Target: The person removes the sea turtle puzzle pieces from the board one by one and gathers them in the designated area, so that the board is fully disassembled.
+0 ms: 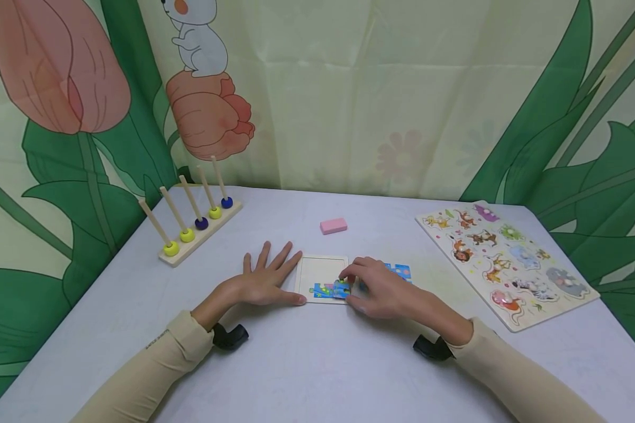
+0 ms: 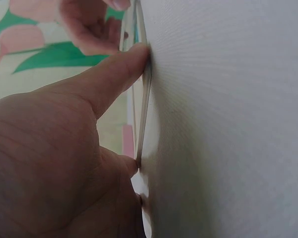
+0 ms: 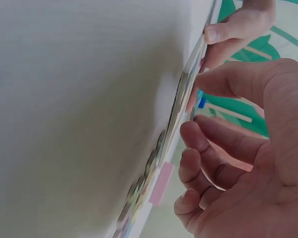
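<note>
A small square wooden puzzle tray (image 1: 317, 269) lies flat on the table, with joined blue jigsaw pieces (image 1: 323, 290) along its near edge. My left hand (image 1: 267, 281) is spread palm down at the tray's left side. Its straight thumb (image 2: 126, 64) presses against the tray's edge in the left wrist view. Over the tray's right side, my right hand (image 1: 383, 289) pinches a blue puzzle piece (image 1: 341, 289) between thumb and index finger, right beside the joined pieces. The other right fingers (image 3: 191, 163) are curled loosely. More blue pieces (image 1: 400, 270) lie behind the right hand, partly hidden by it.
A pink block (image 1: 333, 226) lies beyond the tray. At the back left stands a wooden peg rack (image 1: 201, 232) with yellow and dark blue beads on its pegs. An animal puzzle board (image 1: 481, 258) lies on the right. A printed curtain (image 1: 349, 117) hangs behind the table.
</note>
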`<state>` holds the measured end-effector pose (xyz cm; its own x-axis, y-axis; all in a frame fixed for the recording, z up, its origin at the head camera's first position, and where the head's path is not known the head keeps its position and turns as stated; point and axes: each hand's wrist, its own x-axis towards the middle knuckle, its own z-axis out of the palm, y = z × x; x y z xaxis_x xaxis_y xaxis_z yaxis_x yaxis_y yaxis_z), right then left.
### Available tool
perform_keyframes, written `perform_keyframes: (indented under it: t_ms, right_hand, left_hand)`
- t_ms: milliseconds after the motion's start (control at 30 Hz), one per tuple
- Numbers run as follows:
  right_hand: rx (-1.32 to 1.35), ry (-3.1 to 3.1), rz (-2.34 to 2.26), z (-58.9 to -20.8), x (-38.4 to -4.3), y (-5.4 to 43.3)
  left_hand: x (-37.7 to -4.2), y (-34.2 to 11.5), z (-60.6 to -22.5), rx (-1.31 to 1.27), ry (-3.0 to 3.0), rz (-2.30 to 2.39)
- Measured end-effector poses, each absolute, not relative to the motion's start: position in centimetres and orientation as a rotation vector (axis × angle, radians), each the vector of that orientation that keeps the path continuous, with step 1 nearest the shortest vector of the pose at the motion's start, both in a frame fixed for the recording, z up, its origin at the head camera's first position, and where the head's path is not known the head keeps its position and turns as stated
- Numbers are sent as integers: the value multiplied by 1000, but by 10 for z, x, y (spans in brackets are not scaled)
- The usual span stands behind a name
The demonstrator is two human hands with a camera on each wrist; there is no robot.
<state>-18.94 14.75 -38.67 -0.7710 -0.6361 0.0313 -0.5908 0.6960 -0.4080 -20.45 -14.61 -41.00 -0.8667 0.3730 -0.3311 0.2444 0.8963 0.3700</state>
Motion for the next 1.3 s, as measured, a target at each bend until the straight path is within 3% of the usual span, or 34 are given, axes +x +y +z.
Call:
perform_keyframes:
  t_ms: [600, 1300]
  right_hand:
    - [-1030, 2854, -555, -390, -175, 186]
    - [-1033, 2855, -506, -393, -170, 195]
  left_hand:
    - [-210, -148, -418, 440, 2675, 404]
    - [-203, -145, -408, 448, 2663, 427]
